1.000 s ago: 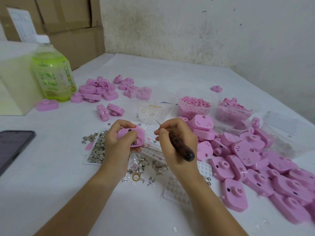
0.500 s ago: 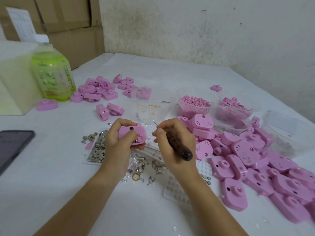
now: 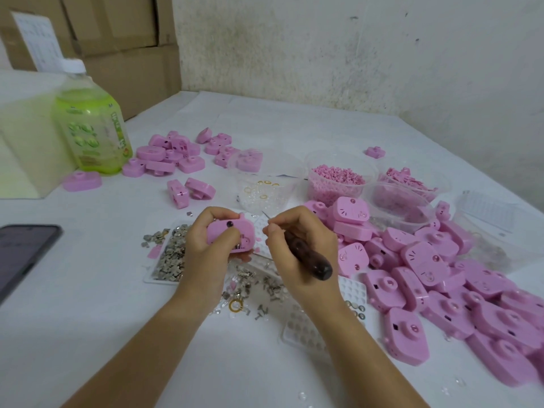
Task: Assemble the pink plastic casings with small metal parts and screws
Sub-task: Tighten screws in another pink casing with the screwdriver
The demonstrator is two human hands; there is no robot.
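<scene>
My left hand [image 3: 206, 245] grips a pink casing [image 3: 244, 232] just above the table, thumb across its face beside a small dark hole. To its right, my right hand [image 3: 297, 245] holds a screwdriver [image 3: 309, 259] by its dark brown handle; the thin metal tip sticks up past my fingers, a little apart from the casing. Small metal parts [image 3: 172, 256] fill a white tray under my left hand, and loose screws and metal bits [image 3: 256, 287] lie below both hands.
A large heap of pink casings [image 3: 441, 290] spreads to the right, a smaller pile [image 3: 170, 154] at the back left. Clear tubs hold pink pellets [image 3: 335, 178] and rings [image 3: 265, 189]. A green bottle [image 3: 91, 128] and a phone [image 3: 20, 251] sit left.
My left hand has turned the casing slightly, so its face with the dark hole shows more. My right hand with the screwdriver has shifted a little left, toward the casing.
</scene>
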